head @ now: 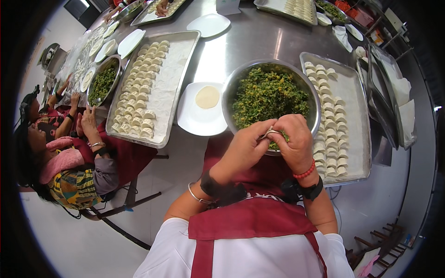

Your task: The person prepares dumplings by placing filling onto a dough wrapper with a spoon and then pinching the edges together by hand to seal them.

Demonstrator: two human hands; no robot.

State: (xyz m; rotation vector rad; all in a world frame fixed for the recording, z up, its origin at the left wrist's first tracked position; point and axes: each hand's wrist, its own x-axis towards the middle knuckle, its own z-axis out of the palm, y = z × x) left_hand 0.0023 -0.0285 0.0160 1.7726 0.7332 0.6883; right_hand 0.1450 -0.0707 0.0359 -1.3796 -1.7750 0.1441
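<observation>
Both hands meet over the near rim of a steel bowl point(271, 92) of chopped green and yellow filling. Between the fingertips of my left hand point(247, 147) and my right hand point(294, 140) is a folded dumpling point(270, 132), pinched at its edge and mostly covered by the fingers. To the left of the bowl, a white square plate point(189, 120) bears one round dough wrapper point(207, 97). Close on the right stands a metal tray point(358, 146) lined with white paper, holding rows of pleated dumplings point(330, 121).
Another tray point(175, 83) with dumplings lies left on the steel table point(253, 41). A co-worker point(74, 156) sits beside it, near a second filling bowl point(103, 81). Stacked trays point(386, 93) lean at the right. An unoccupied white plate point(208, 25) sits farther back.
</observation>
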